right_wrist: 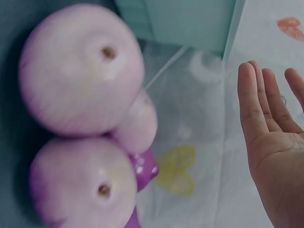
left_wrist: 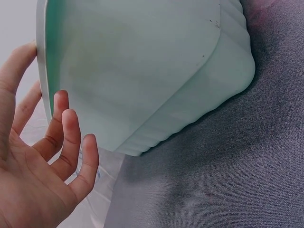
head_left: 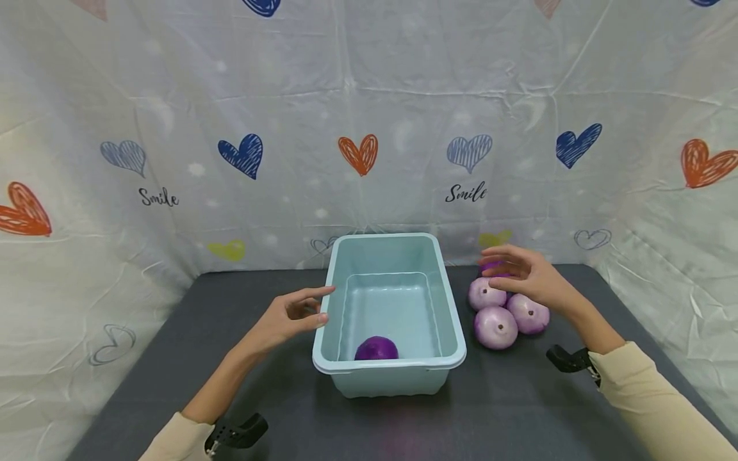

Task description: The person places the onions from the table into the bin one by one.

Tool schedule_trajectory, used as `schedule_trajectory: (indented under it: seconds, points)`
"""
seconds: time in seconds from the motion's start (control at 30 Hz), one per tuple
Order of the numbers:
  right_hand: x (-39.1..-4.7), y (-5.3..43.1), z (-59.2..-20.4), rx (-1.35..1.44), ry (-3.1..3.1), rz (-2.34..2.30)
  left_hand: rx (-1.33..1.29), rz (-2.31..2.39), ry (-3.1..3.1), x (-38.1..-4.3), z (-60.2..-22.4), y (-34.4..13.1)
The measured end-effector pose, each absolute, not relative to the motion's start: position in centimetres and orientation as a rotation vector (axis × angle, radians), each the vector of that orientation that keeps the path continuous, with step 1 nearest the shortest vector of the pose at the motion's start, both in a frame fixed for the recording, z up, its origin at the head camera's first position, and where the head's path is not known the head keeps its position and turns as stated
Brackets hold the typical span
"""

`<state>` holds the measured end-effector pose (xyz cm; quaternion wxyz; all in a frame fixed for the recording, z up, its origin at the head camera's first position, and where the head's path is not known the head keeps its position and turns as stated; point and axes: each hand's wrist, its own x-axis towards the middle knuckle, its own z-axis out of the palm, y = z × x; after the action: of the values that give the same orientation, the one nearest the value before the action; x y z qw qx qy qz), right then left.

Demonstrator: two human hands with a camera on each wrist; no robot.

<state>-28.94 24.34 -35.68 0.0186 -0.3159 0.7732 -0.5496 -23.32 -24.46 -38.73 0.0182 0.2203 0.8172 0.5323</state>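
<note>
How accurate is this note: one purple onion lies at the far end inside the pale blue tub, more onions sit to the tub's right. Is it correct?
Wrong end: the head view shows the purple onion at the near end inside the pale blue tub. The other onions do sit to the tub's right.

The tub (head_left: 389, 366) looks smooth plastic, the purple vegetables (head_left: 496, 328) smooth-skinned, the table covering (head_left: 490, 410) matt cloth, the backdrop (head_left: 415, 115) slightly glossy.

Both sleeves (head_left: 657, 397) plain, pale cream; black strap (head_left: 567, 360) beside each.
</note>
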Motion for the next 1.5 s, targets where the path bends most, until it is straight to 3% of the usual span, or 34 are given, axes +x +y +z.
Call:
schedule_trajectory:
  seconds: [0.67,1.5]
  points:
    - [-26.8,32.1,-39.2,-0.892,2.63,-1.625,0.674,1.674,2.482,-23.3,-38.5,-24.5]
    - [-25.7,32.6,-43.3,-0.707,2.773,-1.52,0.67,1.668,2.487,-23.0,-38.5,-24.5]
